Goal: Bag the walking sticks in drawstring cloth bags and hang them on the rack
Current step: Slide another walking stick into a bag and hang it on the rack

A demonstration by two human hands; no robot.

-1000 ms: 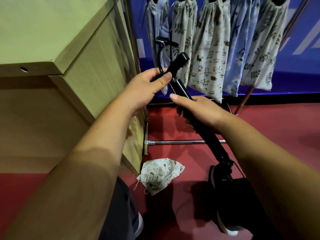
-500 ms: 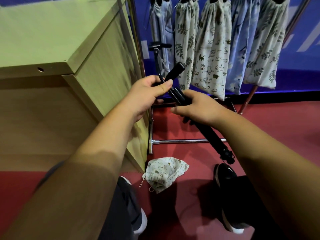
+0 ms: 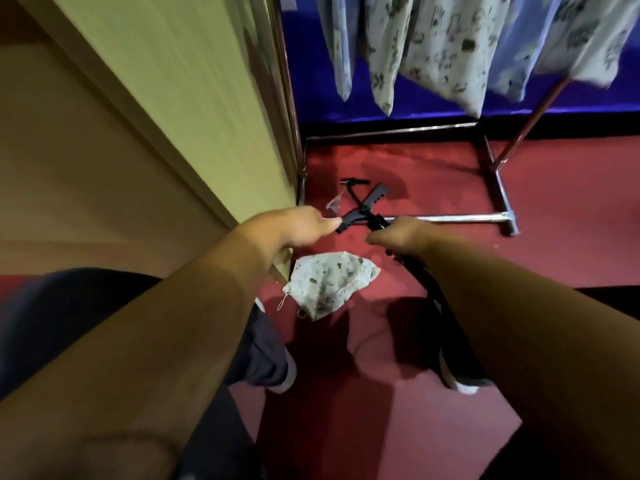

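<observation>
Left hand (image 3: 294,226): grip pinches the walking stick (image 3: 367,206) at its handle end.
Right hand (image 3: 398,237): grip clamped round the shaft.
Advice: best to lift the drawstring bag (image 3: 329,289) off the floor and feed the tip in first.

Room corner, seen from above. Floor (image 3: 571,244): dull red and smooth, brightest toward the far side, crossed nearer the viewer by broad dark shadows (image 3: 363,344). Wall (image 3: 311,81): saturated blue, closing the far side and ending at the floor in a black skirting (image 3: 595,129). Cabinet (image 3: 180,84): pale wood-grain board, filling the upper left. Its yellow-green side faces right and its tan front (image 3: 69,161) faces the viewer. The two faces meet along a lighter edge running diagonally down toward the floor. Blur softens the grain.
</observation>
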